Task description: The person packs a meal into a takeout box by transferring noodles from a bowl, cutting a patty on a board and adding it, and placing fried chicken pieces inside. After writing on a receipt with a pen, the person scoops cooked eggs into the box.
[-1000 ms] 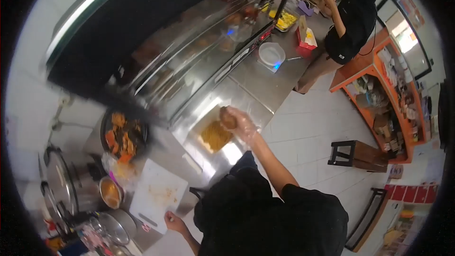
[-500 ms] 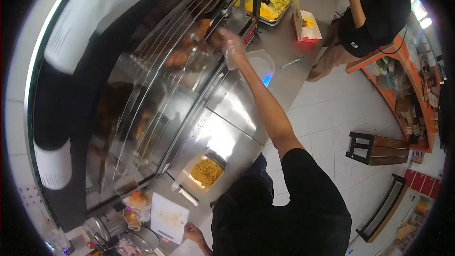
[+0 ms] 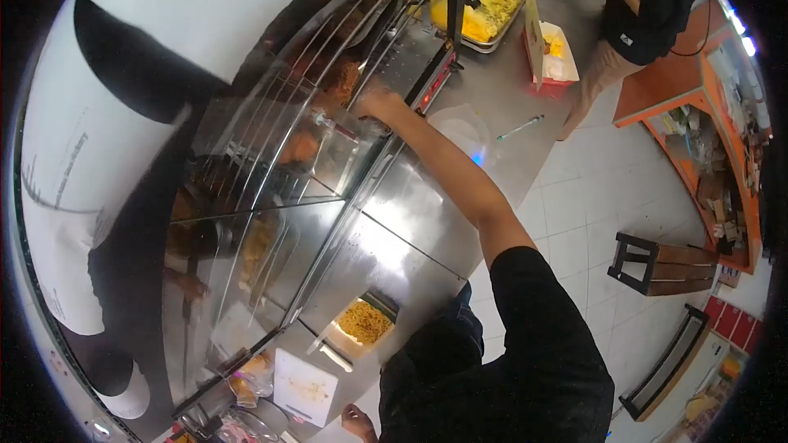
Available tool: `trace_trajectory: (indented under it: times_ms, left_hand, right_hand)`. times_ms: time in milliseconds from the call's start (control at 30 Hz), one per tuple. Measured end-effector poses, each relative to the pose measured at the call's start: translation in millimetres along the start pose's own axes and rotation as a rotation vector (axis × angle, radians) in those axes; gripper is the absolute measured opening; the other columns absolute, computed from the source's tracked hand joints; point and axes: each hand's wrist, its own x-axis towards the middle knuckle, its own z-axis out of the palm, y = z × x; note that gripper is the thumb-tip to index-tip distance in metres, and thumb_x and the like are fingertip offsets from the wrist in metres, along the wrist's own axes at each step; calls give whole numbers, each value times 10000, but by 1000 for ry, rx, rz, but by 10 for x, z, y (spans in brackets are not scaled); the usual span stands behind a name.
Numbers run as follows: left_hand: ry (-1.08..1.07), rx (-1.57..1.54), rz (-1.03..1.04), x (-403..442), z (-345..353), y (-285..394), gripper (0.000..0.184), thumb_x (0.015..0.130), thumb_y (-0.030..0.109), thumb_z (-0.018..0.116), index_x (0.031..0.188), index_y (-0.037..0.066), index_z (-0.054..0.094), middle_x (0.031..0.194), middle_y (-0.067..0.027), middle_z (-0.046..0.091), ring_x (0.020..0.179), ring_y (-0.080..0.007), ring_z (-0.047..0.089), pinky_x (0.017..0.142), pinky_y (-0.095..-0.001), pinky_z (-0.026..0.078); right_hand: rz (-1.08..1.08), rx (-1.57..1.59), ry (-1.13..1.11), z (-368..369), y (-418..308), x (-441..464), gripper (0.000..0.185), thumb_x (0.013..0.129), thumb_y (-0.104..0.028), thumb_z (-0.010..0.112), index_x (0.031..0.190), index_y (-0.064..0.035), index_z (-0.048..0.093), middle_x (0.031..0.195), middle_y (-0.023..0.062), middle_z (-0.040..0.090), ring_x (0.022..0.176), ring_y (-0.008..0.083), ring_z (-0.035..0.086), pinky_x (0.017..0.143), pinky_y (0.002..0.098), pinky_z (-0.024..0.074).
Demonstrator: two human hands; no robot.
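My right hand (image 3: 379,103) reaches into the glass display case (image 3: 287,221), beside a brown fried piece of food (image 3: 345,82). Its fingers are blurred and partly behind the glass, so I cannot make out whether they grip that piece. My left hand (image 3: 357,421) hangs low with curled fingers, apart from the white cutting board (image 3: 305,385), which has crumbs on it. A clear box of yellow-brown crumbly food (image 3: 365,322) rests on the steel counter (image 3: 410,238), with a white-handled knife (image 3: 336,358) beside it.
A metal tray of yellow food (image 3: 488,12), a red-and-white carton (image 3: 554,57), a translucent lid-like sheet (image 3: 460,135) and a green pen (image 3: 521,126) lie along the counter. Another person (image 3: 657,8) stands at the far end. A wooden stool (image 3: 665,264) stands behind me.
My right hand has gone further into the display case, toward the fried piece. The view has shifted, and more of the white papers on the glass shows. My left hand stays low and curled.
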Motion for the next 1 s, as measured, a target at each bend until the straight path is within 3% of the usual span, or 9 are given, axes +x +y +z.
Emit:
trace_trajectory:
  times_ms: [367,467,600,667,700,733,800,933,1000]
  left_hand:
    - [-18,-39,-16,52,-93,849,123,868,52,617,857,-59,668,783,-189,675,659,-296,651,563,-351,530]
    - [22,55,18,20,-85,835,117,867,49,616,857,-56,666,772,-187,669,655,-297,647,558,-351,526]
    - [45,1,-53,-16,-40,752,113,867,46,618,849,-55,666,764,-182,667,653,-295,647,556,-349,525]
    - [90,-36,8,-56,-78,913,122,875,51,618,839,-53,671,768,-179,668,649,-297,646,552,-349,530]
    - [101,-35,19,-79,-43,870,138,883,57,622,830,-59,675,782,-178,675,649,-296,649,547,-344,536]
    - [93,-43,20,-101,-9,833,138,883,57,622,830,-59,675,782,-178,675,649,-296,649,547,-344,536]
    - [99,-71,-42,-135,82,732,147,884,60,625,831,-65,679,797,-185,680,656,-295,656,542,-341,540]
    - [24,-26,-13,-109,85,725,143,873,69,633,841,-58,691,779,-174,685,637,-284,663,535,-332,534]
    - [19,-3,44,-10,197,525,159,873,87,637,840,-58,690,753,-164,680,618,-282,659,538,-335,533]
  right_hand:
    - [95,61,-17,492,122,434,464,769,-382,661,1134,-97,690,1187,170,656,1107,313,632,922,390,502]
    - [47,98,-175,500,201,603,621,738,-404,721,1291,-142,614,1343,102,590,1256,250,546,1048,397,429]
    - [-212,-370,222,510,166,360,470,725,-318,743,1142,-113,668,1122,112,696,1083,273,646,951,411,496]
    - [168,649,636,397,140,136,397,766,-267,723,1117,-88,667,1026,114,715,912,287,692,804,403,541]
    - [315,529,751,484,221,133,246,851,-204,688,1046,-55,675,1036,114,709,762,284,691,664,356,533]
    - [317,517,753,594,307,64,246,851,-204,688,1046,-55,675,1036,114,709,762,284,691,664,356,533]
    - [294,1421,832,681,311,-289,281,896,-247,695,1097,-59,638,944,37,686,672,166,625,605,322,500]
    - [189,1748,681,602,286,-1116,313,909,-220,690,1173,-75,606,916,-7,646,783,127,627,699,335,526]
    - [300,1882,564,686,309,-1378,344,927,-218,666,1227,-73,580,1041,15,645,916,136,626,802,333,527]
